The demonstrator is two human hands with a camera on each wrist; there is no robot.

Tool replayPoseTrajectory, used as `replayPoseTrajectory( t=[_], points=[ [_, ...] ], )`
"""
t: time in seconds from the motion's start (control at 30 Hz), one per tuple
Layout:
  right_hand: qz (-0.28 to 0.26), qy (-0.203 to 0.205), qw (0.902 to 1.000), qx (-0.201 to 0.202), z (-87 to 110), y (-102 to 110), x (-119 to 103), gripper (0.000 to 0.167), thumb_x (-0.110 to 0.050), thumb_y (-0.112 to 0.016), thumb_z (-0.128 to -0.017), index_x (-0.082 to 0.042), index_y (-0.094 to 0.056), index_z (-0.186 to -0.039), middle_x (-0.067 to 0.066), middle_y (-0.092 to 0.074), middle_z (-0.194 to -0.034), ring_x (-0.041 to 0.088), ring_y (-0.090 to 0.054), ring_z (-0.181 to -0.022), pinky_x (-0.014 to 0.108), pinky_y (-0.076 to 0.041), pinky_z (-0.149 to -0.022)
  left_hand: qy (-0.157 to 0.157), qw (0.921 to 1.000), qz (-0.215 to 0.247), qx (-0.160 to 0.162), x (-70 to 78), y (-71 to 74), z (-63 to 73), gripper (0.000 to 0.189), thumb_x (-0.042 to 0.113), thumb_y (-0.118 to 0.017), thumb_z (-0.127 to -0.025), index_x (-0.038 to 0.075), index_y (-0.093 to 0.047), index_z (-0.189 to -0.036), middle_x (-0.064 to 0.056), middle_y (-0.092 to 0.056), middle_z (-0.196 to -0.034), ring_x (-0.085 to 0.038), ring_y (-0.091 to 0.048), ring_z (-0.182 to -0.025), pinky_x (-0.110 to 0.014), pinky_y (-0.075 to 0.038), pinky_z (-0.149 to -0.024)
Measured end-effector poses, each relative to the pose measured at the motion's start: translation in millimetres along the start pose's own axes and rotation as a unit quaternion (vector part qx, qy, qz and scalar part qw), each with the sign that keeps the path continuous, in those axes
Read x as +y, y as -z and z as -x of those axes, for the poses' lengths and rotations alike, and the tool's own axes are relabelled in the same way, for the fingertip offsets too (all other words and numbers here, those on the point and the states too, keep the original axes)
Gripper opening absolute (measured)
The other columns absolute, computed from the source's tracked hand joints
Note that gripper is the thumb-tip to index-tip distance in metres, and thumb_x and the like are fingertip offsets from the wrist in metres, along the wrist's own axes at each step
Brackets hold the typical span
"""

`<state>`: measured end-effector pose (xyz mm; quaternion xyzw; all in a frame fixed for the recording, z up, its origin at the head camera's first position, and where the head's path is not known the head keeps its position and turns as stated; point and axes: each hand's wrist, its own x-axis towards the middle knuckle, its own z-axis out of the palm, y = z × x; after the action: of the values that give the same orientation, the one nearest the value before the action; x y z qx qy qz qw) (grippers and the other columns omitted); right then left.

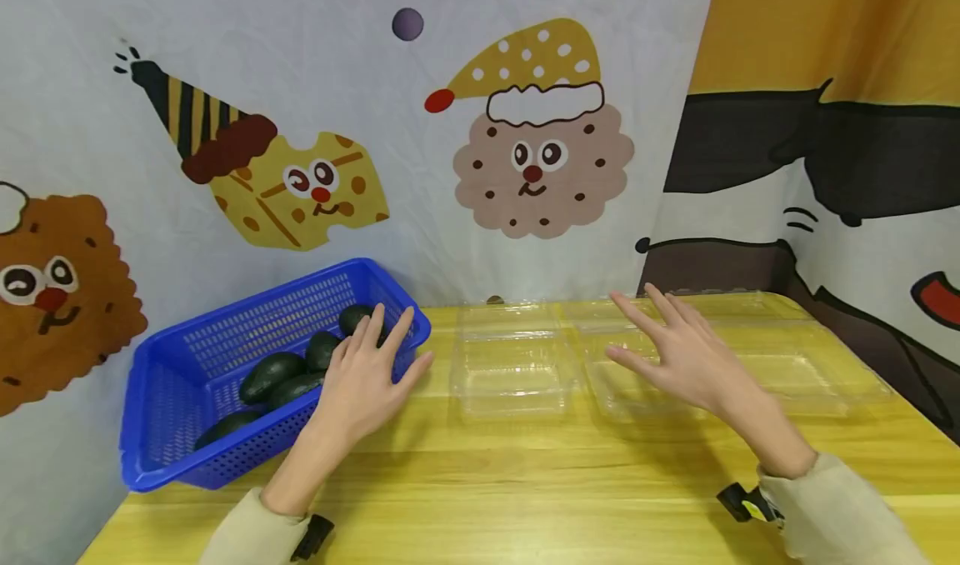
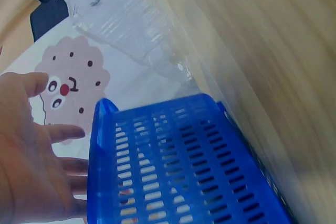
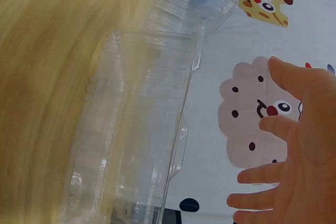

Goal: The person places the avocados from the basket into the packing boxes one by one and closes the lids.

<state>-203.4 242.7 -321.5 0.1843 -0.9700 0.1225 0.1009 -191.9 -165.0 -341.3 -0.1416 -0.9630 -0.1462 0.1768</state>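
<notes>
Avocados point(image 1: 272, 377): dark green, at least 5 vis., all in blue basket point(image 1: 262, 327) at L side of table; most bunched mid to R end, one lower, near the front L. Basket = slotted plastic, sits at an angle, R end farther back.

L hand point(image 1: 360, 386): over basket's front R part, fingers spread & nearly straight, thumb out to the side, no grip on anything. Hides part of the rim; can't tell from head or L wrist cam if fingertips touch it.

R hand point(image 1: 686, 357): fingers spread wide, thumb apart, holding nothing; in the air over the big clear box point(image 1: 795, 382) on R side. R wrist cam shows box beside/below it, w/ a gap to the fingers.

Small clear box point(image 1: 513, 382): between basket & big box, right next to the latter. Both transp. plastic, table shows thru.

Table point(image 1: 480, 482): yellowish wood grain. Behind: white cloth point(image 1: 420, 173) w/ cartoon cheese & cookie in hats. Sleeves point(image 1: 840, 507) beige, blk device point(image 1: 312, 538) at L wrist.
</notes>
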Motion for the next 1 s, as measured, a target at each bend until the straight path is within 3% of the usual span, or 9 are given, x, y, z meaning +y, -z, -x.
replayPoseTrajectory(
  t=[0.27, 0.53, 0.87, 1.0],
  points=[
    [0.006, 0.019, 0.9996, 0.019, -7.4, -1.2, -8.4, 0.074, -0.059, -0.053, -0.099, -0.027, -0.027, -0.161, 0.03, -0.019, -0.161, 0.06, -0.032, -0.136, 0.075, -0.028, -0.104, -0.045, 0.9974, 0.034, 0.046, 7.5, -7.3, -4.9, 0.065, 0.051, -0.057, -0.1, 0.011, -0.048, -0.151, -0.026, -0.042, -0.152, -0.048, -0.044, -0.134, -0.066, -0.039, -0.104],
    [0.0, 0.015, 0.9998, 0.009, -10.4, -5.5, -15.5, 0.074, -0.062, -0.051, -0.099, -0.026, -0.03, -0.161, 0.029, -0.021, -0.161, 0.058, -0.03, -0.139, 0.077, -0.028, -0.104, -0.078, 0.9925, 0.066, 0.067, 12.6, -11.7, -6.3, 0.06, 0.046, -0.061, -0.099, 0.008, -0.055, -0.145, -0.022, -0.05, -0.146, -0.044, -0.05, -0.131, -0.063, -0.041, -0.103],
    [-0.015, 0.04, 0.9988, 0.026, -17.9, -14.3, -24.8, 0.07, -0.057, -0.053, -0.1, -0.019, -0.038, -0.157, 0.029, -0.034, -0.155, 0.056, -0.042, -0.132, 0.073, -0.036, -0.1, -0.126, 0.9837, 0.108, 0.069, 22.5, -14.4, -5.2, 0.049, 0.034, -0.062, -0.101, 0.004, -0.057, -0.14, -0.017, -0.057, -0.135, -0.034, -0.059, -0.12, -0.052, -0.051, -0.095],
    [-0.028, 0.04, 0.9985, 0.027, -18.6, -19.4, -28.3, 0.07, -0.056, -0.053, -0.1, -0.017, -0.038, -0.157, 0.027, -0.037, -0.154, 0.053, -0.043, -0.133, 0.073, -0.04, -0.097, -0.127, 0.9827, 0.123, 0.055, 27.5, -15.5, -4.1, 0.048, 0.033, -0.06, -0.103, 0.004, -0.055, -0.141, -0.016, -0.057, -0.134, -0.031, -0.062, -0.114, -0.049, -0.055, -0.088]
  ],
)
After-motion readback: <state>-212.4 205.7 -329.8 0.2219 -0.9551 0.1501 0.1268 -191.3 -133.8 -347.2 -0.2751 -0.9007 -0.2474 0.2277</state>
